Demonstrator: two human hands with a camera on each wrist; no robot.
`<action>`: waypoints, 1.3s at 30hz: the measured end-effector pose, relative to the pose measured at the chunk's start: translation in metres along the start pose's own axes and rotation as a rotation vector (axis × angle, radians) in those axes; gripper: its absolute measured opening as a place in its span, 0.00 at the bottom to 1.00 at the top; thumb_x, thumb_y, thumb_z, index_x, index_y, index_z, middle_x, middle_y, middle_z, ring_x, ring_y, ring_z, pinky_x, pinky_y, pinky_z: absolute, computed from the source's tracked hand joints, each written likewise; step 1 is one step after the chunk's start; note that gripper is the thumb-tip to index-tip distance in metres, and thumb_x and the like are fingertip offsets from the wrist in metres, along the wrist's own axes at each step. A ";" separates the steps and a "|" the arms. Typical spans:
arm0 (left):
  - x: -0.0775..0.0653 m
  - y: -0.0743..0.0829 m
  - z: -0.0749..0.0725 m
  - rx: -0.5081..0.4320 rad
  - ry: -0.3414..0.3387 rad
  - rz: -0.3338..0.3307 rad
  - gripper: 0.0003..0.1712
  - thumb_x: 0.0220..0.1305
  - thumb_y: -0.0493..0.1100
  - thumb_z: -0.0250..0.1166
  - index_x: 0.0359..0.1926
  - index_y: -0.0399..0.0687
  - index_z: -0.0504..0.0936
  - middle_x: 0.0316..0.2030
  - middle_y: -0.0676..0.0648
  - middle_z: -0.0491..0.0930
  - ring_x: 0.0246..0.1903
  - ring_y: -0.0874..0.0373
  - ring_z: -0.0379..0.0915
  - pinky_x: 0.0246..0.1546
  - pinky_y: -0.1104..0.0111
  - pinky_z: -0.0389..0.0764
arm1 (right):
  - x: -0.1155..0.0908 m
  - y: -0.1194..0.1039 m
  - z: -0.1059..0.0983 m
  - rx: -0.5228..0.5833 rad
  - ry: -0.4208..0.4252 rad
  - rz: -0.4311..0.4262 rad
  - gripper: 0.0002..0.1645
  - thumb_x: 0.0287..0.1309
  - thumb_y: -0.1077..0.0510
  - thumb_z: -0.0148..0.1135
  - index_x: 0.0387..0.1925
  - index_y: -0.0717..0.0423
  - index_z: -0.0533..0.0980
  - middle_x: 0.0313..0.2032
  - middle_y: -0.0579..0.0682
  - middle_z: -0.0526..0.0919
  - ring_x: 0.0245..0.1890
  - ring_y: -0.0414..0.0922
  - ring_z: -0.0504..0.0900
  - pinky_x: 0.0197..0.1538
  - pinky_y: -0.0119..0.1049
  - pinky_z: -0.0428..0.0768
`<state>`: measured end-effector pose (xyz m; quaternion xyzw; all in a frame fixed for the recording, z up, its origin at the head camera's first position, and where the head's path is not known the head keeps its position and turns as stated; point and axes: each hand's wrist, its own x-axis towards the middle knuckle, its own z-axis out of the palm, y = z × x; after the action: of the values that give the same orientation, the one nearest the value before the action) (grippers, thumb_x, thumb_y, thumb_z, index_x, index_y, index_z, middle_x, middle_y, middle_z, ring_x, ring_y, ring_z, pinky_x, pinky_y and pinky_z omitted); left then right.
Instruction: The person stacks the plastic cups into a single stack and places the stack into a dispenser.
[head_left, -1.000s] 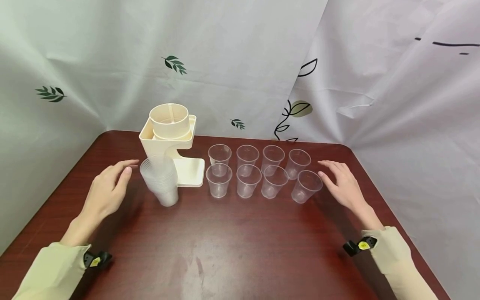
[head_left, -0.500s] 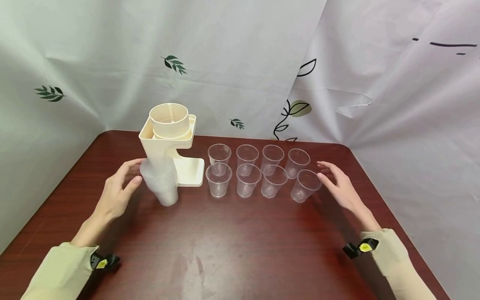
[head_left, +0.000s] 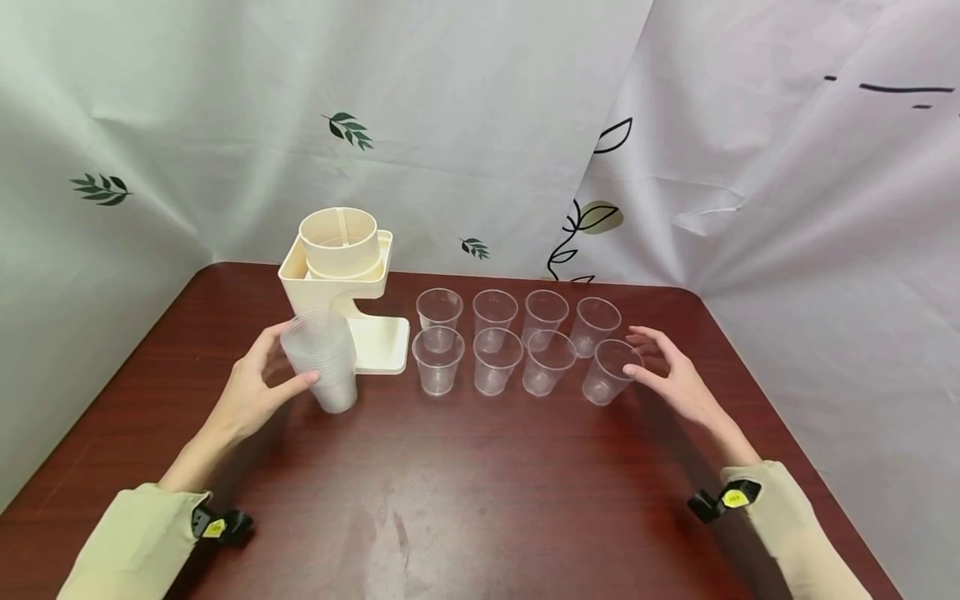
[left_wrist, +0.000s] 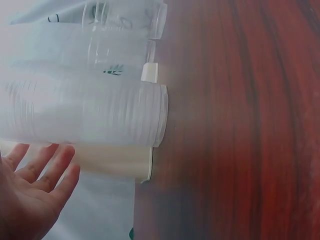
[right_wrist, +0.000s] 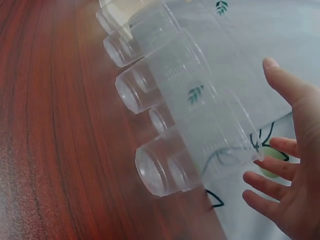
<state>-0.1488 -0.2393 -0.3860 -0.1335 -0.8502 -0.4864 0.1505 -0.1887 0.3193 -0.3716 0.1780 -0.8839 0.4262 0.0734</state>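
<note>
A tall stack of nested clear plastic cups (head_left: pixel 330 367) stands at the left of the table. My left hand (head_left: pixel 247 396) is at its left side, thumb in front and fingers partly behind; in the left wrist view the fingers of that hand (left_wrist: pixel 40 192) lie loosely extended along the stack (left_wrist: pixel 95 112), not wrapped round it. My right hand (head_left: pixel 681 383) is spread beside the rightmost front clear plastic cup (head_left: pixel 606 383), thumb overlapping its rim in the head view. The right wrist view has this hand (right_wrist: pixel 295 160) relaxed near the cup's rim (right_wrist: pixel 255 135); contact is unclear.
A cream plastic stand with a round holder (head_left: pixel 341 250) on top and a flat base (head_left: pixel 384 346) stands behind the stack. Two rows of single upright clear cups (head_left: pixel 495 362) fill the middle right of the brown table (head_left: pixel 480 500). A patterned curtain (head_left: pixel 450 150) hangs behind.
My left hand has moved right, up to the stack of cups, its thumb coming in front. My right hand has shifted slightly left toward the end cup. The cups look unmoved.
</note>
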 end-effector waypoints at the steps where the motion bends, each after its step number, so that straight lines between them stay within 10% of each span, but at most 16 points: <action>1: 0.000 0.000 0.001 -0.003 -0.001 -0.007 0.41 0.56 0.35 0.69 0.69 0.47 0.61 0.55 0.70 0.66 0.48 0.82 0.67 0.47 0.90 0.67 | 0.000 0.000 0.001 0.004 -0.004 0.001 0.35 0.59 0.62 0.63 0.66 0.57 0.62 0.58 0.62 0.72 0.52 0.32 0.72 0.53 0.15 0.69; 12: 0.001 0.000 0.009 -0.036 0.030 -0.008 0.46 0.49 0.32 0.74 0.68 0.45 0.62 0.51 0.68 0.69 0.44 0.81 0.71 0.42 0.88 0.73 | -0.004 -0.003 0.007 -0.047 -0.019 0.042 0.44 0.50 0.60 0.72 0.67 0.53 0.62 0.59 0.58 0.73 0.51 0.26 0.71 0.51 0.18 0.70; 22: 0.001 0.001 0.012 -0.014 0.042 -0.041 0.45 0.48 0.35 0.75 0.67 0.48 0.64 0.52 0.59 0.71 0.45 0.79 0.70 0.41 0.88 0.74 | -0.002 -0.004 0.011 -0.104 -0.022 0.044 0.51 0.42 0.57 0.78 0.68 0.51 0.62 0.60 0.57 0.74 0.56 0.47 0.73 0.51 0.20 0.67; 39: 0.003 0.002 0.013 0.001 0.036 -0.017 0.46 0.44 0.34 0.77 0.64 0.46 0.66 0.49 0.61 0.71 0.42 0.80 0.72 0.38 0.87 0.76 | 0.001 0.011 0.022 0.058 -0.031 0.014 0.48 0.43 0.65 0.76 0.66 0.61 0.61 0.56 0.63 0.74 0.49 0.50 0.79 0.47 0.21 0.77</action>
<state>-0.1524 -0.2270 -0.3892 -0.1173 -0.8487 -0.4896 0.1619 -0.1933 0.3084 -0.3930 0.1803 -0.8736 0.4491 0.0514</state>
